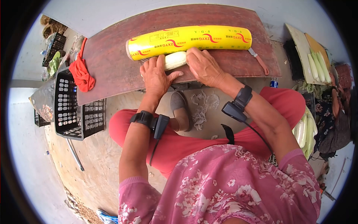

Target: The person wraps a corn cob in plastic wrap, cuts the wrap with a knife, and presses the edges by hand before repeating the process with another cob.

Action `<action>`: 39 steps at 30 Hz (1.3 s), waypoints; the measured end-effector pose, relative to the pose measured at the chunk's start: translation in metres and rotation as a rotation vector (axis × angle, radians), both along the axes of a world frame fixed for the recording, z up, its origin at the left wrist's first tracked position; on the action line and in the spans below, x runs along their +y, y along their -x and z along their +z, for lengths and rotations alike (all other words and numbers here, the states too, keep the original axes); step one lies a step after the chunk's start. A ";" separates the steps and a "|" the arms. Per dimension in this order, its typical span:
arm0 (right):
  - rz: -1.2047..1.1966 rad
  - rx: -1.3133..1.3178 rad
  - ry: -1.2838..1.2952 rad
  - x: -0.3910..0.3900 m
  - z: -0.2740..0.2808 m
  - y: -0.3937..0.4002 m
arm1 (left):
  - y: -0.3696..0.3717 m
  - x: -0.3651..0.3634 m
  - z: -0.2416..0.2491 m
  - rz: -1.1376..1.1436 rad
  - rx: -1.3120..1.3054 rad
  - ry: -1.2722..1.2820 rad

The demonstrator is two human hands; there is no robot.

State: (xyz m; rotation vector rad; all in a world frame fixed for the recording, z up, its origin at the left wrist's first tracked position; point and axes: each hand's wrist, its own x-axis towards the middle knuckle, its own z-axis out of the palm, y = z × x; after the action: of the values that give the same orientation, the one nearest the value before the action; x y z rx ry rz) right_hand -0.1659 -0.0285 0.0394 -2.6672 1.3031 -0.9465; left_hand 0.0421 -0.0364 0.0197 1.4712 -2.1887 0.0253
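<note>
A yellow roll of cling film (190,41) with red and black print lies across the table. Just in front of it is a long pale green gourd (175,60), its middle showing between my hands. My left hand (154,76) lies over its left end, fingers bent down and thumb reaching along the near side. At the right end, my right hand (204,67) grips it with curled fingers. Both ends are covered by my hands, so its full length is hidden. A knife with a pinkish handle (262,65) rests by the roll's right end.
The dark red table (112,74) has a red cloth (82,72) at its left edge. A black plastic crate (71,108) stands below on the left. Pale long gourds lie on a board (318,67) and in a pile (306,130) at right. Crumpled clear film (203,106) litters the floor.
</note>
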 end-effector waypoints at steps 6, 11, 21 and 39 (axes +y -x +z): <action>-0.116 -0.122 -0.169 -0.016 -0.010 -0.011 | 0.007 -0.005 -0.002 0.063 0.009 0.070; -0.117 -0.083 -0.138 -0.020 -0.009 -0.011 | 0.008 -0.007 -0.003 0.054 0.050 0.064; -0.256 0.000 -0.039 -0.018 -0.013 -0.019 | 0.008 -0.009 0.005 0.050 0.059 -0.018; 0.050 0.070 0.068 0.026 -0.019 -0.022 | 0.003 -0.017 -0.003 0.059 0.074 -0.088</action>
State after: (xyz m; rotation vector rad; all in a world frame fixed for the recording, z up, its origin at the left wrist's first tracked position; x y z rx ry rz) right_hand -0.1440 -0.0025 0.0206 -2.7939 1.2319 -0.9154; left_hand 0.0387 -0.0530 0.0168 1.5594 -2.1109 -0.1058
